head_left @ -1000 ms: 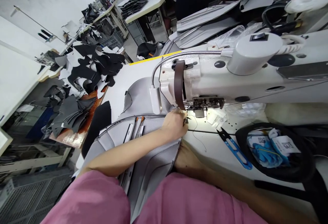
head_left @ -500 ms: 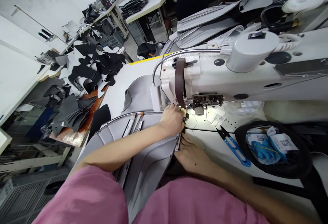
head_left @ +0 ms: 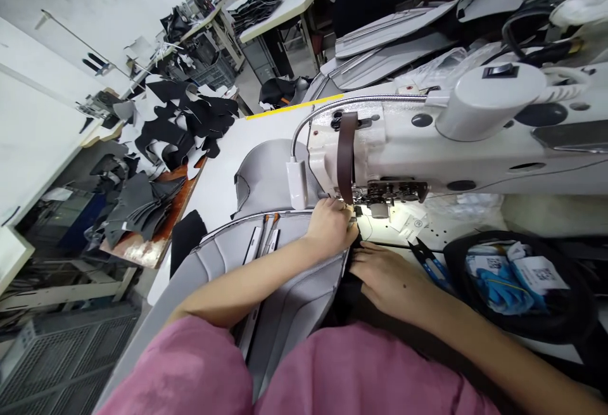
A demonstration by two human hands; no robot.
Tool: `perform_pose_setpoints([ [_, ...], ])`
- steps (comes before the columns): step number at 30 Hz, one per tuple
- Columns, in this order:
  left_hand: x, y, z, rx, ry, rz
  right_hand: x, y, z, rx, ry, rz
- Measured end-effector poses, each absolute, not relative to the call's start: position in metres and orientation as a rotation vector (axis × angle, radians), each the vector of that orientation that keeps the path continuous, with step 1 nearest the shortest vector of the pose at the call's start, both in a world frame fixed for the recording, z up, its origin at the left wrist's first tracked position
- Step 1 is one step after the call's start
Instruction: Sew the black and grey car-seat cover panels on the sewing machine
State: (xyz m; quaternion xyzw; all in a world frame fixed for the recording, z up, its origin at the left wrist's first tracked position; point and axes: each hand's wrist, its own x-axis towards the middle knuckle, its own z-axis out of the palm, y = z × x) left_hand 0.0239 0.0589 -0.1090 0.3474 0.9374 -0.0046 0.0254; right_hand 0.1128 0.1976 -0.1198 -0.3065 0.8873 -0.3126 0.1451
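Observation:
A padded grey seat cover with dark edging lies across my lap and the table, its edge under the sewing machine. My left hand is closed on that edge, fingers bent, right beside the lit needle area. Closer to me, my right hand has its fingers together at the cover's dark edge; its fingertips are partly lost against the black material. Just past that hand lie blue thread snips, partly hidden by it. The needle itself is hidden by my left hand and the machine parts.
A black round holder with blue packets stands at the right. Small white labels lie by the machine. Black and grey cut pieces are heaped at left. More grey covers are stacked behind the machine.
The view has shifted slightly, moving the scene to the right. My right hand has slid right along the dark edge and now partly covers the snips. My left hand keeps its place by the needle.

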Motion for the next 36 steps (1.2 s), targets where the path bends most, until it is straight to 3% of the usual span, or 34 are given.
perform_pose_setpoints([
  [6, 0.040, 0.049, -0.095, 1.075, 2.885, -0.030, 0.101, 0.214, -0.139, -0.255, 2.760, -1.208],
  [12, 0.036, 0.046, -0.103, 1.049, 2.705, -0.066, 0.078, 0.196, -0.148, -0.119, 2.758, -0.993],
  [19, 0.034, 0.038, -0.115, 1.088, 2.798, 0.123, 0.075, 0.186, -0.133, -0.149, 2.877, -0.673],
  [24, 0.033, 0.044, -0.116, 1.070, 2.803, 0.025, 0.073, 0.185, -0.133, -0.272, 2.972, -0.401],
  [28, 0.033, 0.045, -0.114, 1.038, 2.818, -0.015, 0.090, 0.196, -0.139, -0.447, 3.091, -0.484],
  [33, 0.031, 0.048, -0.113, 1.007, 2.775, -0.031, 0.123, 0.202, -0.165, -1.004, 3.115, -0.677],
  [36, 0.027, 0.055, -0.117, 0.965, 2.755, -0.052, 0.125, 0.199, -0.177, -1.023, 3.144, -0.705],
])
